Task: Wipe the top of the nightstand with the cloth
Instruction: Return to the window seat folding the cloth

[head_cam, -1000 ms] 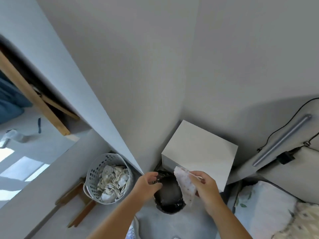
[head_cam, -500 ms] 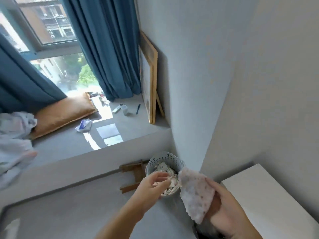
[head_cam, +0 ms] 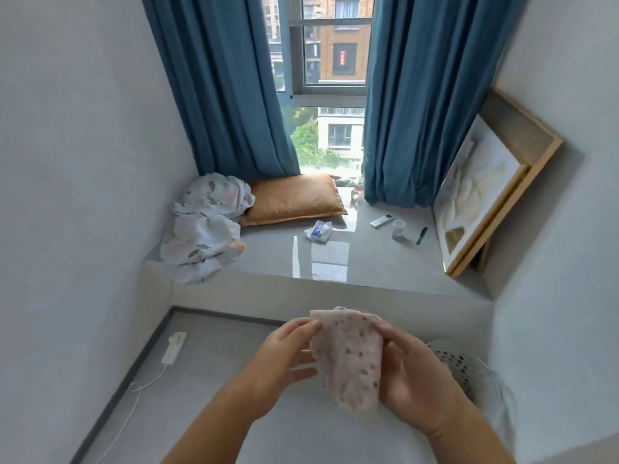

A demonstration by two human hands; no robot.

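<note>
A pale cloth (head_cam: 348, 360) with small dark spots hangs between both hands, low in the middle of the head view. My right hand (head_cam: 415, 386) grips its right side from behind, fingers wrapped around it. My left hand (head_cam: 284, 360) pinches the cloth's upper left edge with fingertips and thumb. The white nightstand is out of view.
A perforated laundry basket (head_cam: 465, 366) sits just right of my right hand. A raised window ledge (head_cam: 328, 289) ahead holds an orange pillow (head_cam: 291, 199), a crumpled sheet (head_cam: 204, 229), a remote, a cup and a leaning picture frame (head_cam: 485, 202). A power strip (head_cam: 174, 346) lies on the floor left.
The view has swung left, away from the nightstand toward the window. My left hand has come onto the cloth, which both hands now hold.
</note>
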